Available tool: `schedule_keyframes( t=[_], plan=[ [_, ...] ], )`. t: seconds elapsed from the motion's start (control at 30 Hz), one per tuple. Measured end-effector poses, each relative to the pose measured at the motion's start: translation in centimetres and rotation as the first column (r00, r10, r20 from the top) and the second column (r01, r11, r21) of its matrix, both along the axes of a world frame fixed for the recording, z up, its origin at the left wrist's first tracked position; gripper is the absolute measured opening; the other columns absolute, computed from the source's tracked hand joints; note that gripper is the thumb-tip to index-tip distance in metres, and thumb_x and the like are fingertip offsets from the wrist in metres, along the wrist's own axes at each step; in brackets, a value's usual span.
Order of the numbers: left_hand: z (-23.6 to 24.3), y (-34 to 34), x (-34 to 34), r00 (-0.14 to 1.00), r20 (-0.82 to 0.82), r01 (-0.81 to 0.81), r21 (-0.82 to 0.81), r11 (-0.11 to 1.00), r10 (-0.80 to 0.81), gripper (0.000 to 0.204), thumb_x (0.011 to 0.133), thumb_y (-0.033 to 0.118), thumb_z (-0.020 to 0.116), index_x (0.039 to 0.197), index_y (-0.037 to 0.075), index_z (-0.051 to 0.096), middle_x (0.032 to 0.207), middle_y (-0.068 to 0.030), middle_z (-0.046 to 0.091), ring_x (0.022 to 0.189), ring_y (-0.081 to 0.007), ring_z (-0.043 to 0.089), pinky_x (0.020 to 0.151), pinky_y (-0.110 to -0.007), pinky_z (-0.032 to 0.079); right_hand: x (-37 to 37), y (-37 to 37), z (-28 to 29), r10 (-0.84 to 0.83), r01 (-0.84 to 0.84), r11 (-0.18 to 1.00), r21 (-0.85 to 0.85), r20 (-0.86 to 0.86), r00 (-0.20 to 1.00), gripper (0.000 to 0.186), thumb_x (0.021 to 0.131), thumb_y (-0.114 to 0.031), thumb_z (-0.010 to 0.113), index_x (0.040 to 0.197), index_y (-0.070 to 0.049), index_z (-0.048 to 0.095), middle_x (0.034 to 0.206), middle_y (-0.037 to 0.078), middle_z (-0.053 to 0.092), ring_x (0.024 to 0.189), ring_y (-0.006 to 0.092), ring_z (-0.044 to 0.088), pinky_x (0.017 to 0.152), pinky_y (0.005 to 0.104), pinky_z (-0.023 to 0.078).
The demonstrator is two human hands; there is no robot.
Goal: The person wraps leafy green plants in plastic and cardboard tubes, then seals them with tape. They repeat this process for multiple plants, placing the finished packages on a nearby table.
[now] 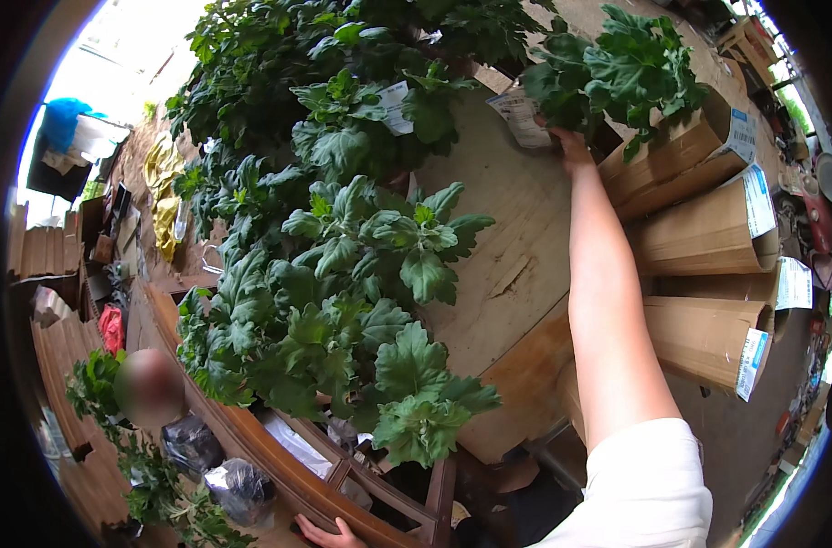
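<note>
- Right hand (571, 146) reaching to far bench (507, 247) edge, touching leafy potted plant (621, 68) beside white tag (523, 117); finger state hidden
- Left hand (329, 534) flat on near wooden frame (343, 493), fingers spread

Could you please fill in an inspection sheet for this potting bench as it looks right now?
Surface: bare wooden tabletop.
Job's things: leafy potted plant at the far edge, paper label beside it.
Clutter: row of leafy plants; long cardboard boxes stacked on the right.
Hands: right hand at the far plant's base; left hand on the wooden frame.
Cables: nothing seen.
Surroundings: black-wrapped pots, stacked cardboard.
</note>
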State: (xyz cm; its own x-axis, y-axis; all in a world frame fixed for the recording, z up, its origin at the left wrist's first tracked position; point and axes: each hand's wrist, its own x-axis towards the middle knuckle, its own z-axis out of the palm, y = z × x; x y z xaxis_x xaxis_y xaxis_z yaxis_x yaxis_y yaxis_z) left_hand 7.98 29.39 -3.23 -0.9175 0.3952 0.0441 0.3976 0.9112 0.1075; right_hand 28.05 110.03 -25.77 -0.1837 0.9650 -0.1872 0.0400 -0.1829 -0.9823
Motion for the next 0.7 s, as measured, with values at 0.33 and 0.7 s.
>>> schedule_keyframes(
  t=[0.33, 0.7],
  plan=[
    [-0.2, 0.1, -0.1, 1.000, -0.005, 0.014, -0.001, 1.000, -0.014, 0.075, 0.076, 0.030, 0.059, 0.138, -0.002, 0.031, 0.140, -0.0212, 0.033, 0.130, -0.0362, 0.030, 0.109, -0.046, 0.021, -6.8, -6.7, 3.1, -0.300, 0.297, 0.939, -0.174, 0.006, 0.954, 0.049, 0.077, -0.028, 0.068, 0.121, -0.013, 0.051, 0.114, 0.004, 0.054, 0.104, 0.0192, 0.048, 0.087, 0.0353, 0.041],
    [-0.2, -0.9, 0.3, 1.000, -0.002, -0.002, 0.001, 1.000, 0.002, 0.075, 0.077, 0.031, 0.059, 0.138, -0.002, 0.031, 0.140, -0.0213, 0.033, 0.130, -0.0362, 0.030, 0.109, -0.046, 0.021, -11.8, -5.9, 3.8, -0.252, 0.042, 0.902, -0.430, -0.447, 0.858, 0.033, 0.076, -0.024, 0.068, 0.104, -0.014, 0.056, 0.093, 0.007, 0.060, 0.078, 0.0216, 0.058, 0.068, 0.0350, 0.051]
  ],
)
